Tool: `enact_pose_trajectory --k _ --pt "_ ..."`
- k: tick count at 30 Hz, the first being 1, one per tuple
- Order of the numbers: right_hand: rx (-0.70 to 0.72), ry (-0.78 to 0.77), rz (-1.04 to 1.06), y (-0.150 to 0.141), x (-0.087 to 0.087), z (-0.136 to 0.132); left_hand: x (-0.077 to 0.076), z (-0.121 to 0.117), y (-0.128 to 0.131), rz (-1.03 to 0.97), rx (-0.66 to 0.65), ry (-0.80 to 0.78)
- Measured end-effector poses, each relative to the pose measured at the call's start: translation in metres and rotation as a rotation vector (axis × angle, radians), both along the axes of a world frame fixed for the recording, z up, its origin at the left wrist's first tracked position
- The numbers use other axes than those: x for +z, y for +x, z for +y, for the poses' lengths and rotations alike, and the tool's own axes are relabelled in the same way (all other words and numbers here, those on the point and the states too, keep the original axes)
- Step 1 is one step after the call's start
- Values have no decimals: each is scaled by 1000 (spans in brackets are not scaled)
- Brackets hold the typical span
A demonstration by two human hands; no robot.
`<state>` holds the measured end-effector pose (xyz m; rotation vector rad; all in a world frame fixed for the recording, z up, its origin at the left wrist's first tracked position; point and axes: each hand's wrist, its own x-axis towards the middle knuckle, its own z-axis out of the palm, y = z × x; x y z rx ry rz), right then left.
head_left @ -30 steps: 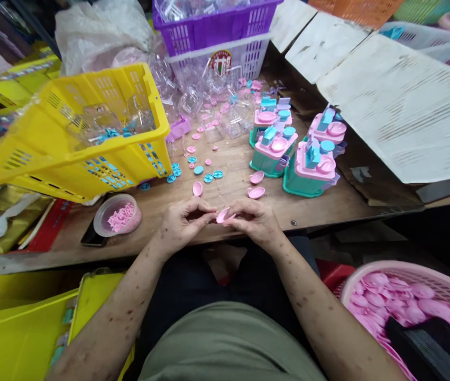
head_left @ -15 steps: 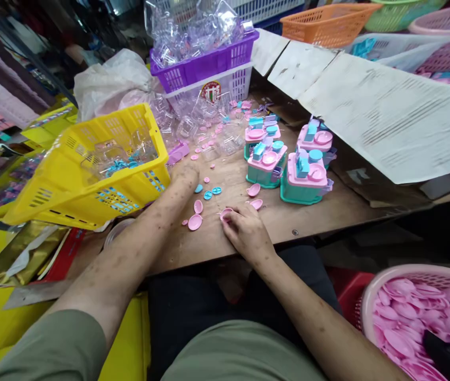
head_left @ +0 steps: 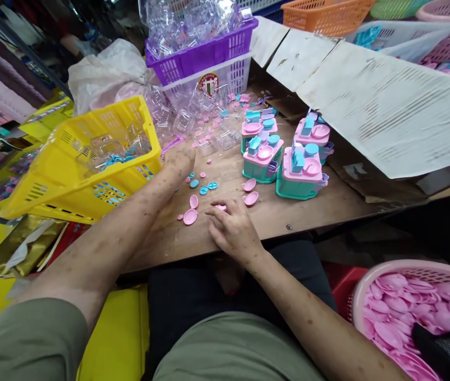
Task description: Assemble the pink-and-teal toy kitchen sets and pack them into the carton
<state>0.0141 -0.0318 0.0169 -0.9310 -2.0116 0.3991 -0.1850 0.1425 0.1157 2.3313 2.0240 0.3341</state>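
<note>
My left hand (head_left: 180,157) reaches beside the yellow basket to a purple plastic piece (head_left: 172,145), which stands tilted at its fingers. The fingertips are mostly hidden behind the hand. Low over the table front is my right hand (head_left: 230,227), its fingers apart above a pink toy pan (head_left: 221,207) that they partly cover. Two more pink toy pans (head_left: 250,198) lie just right of it. To its left are a pink oval dish (head_left: 190,216) and a smaller one (head_left: 193,201). Blue round pieces (head_left: 203,190) rest between the hands.
Several toy kitchen units (head_left: 299,174) in pink and green stand at right by a cardboard flap (head_left: 367,106). The yellow basket (head_left: 124,180) holds clear and blue parts. A purple basket (head_left: 204,66) of clear parts is behind. A pink basket (head_left: 361,296) of pink pieces sits lower right.
My left hand has moved forward to the purple piece, which has tipped from lying flat. My right hand has shifted left and its pinch on the pink pan has loosened.
</note>
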Motion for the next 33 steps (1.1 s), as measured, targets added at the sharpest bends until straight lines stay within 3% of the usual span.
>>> enact_pose_trajectory --k 3,6,9,12,15,19,25,33 --pt "49 -53 -165 -27 6 2 29 -35 -4 12 -16 48" --pt "14 -110 -311 -58 7 4 48 -92 -12 -216 -101 145" --pt "48 -164 -325 -71 3 6 46 -147 -23 -505 -108 156" --pt "191 -166 -124 -57 -1 3 29 -184 -30 -813 -27 103" --pt "326 -169 216 -28 1 -6 13 -204 -33 -1043 45 135" --pt "352 -360 507 7 8 -22 3 -221 -33 -1082 20 153" --pt "352 -381 493 31 22 -44 -6 -243 -28 -892 -259 156" --pt "494 -182 269 46 51 -55 6 -261 -20 -977 -458 21"
